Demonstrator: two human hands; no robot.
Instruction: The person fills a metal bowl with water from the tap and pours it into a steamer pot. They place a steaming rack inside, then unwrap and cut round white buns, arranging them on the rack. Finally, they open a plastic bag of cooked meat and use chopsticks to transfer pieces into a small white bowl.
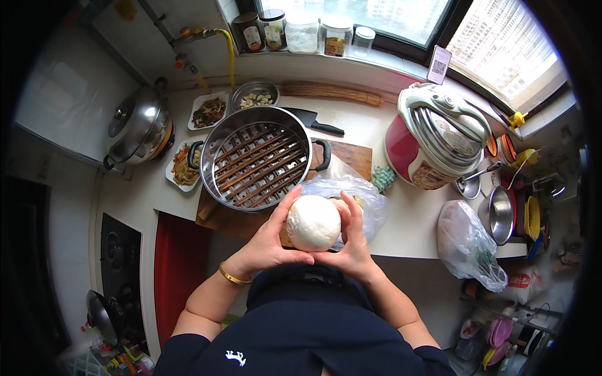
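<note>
A smooth, round white bun [313, 223] is held up in front of my body, above the front edge of the counter. My left hand [270, 239] cups its left side, and my right hand [352, 242] curves around its right side. Both thumbs meet below it. Just beyond the left fingers stands a stainless steel steamer pot [207, 174] with black handles, its wooden slats [258, 164] laid across a perforated rack. Behind the right fingers, a clear plastic bag [371, 214] rests partly on a wooden cutting board [355, 152]; its contents are mostly hidden.
A black cleaver [312, 120] lies behind the pot, near a bowl of garlic cloves [256, 99]. Two plates of food [209, 113] stand left, beside a lidded pan [141, 124]. At right are a red-and-white pressure cooker [437, 136], a green scrubber [383, 178] and a filled plastic bag [465, 244].
</note>
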